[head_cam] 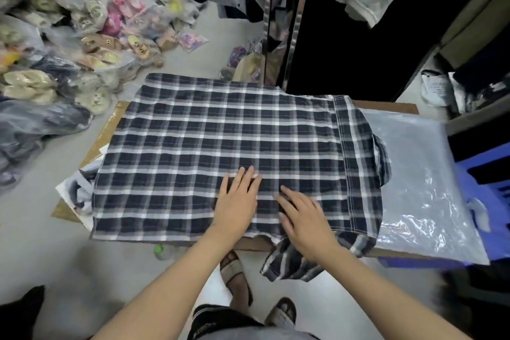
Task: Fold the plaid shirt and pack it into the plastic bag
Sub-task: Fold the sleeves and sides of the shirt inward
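The plaid shirt [209,146], dark blue with white and grey checks, lies spread flat, back side up, on a cardboard board [386,104]. One sleeve [292,262] hangs over the near edge. My left hand [238,201] rests flat on the shirt near its front edge, fingers together and holding nothing. My right hand [303,221] lies flat beside it, fingers slightly spread, close to the hanging sleeve. A clear plastic bag [419,179] lies flat on the board's right end, partly under the shirt's collar end.
Piles of bagged slippers and clothes [69,44] crowd the floor at the left. A blue plastic stool [488,188] stands under the board's right end. Dark hanging garments [358,22] and a metal rack [292,27] stand behind. My sandalled feet [237,273] are below the near edge.
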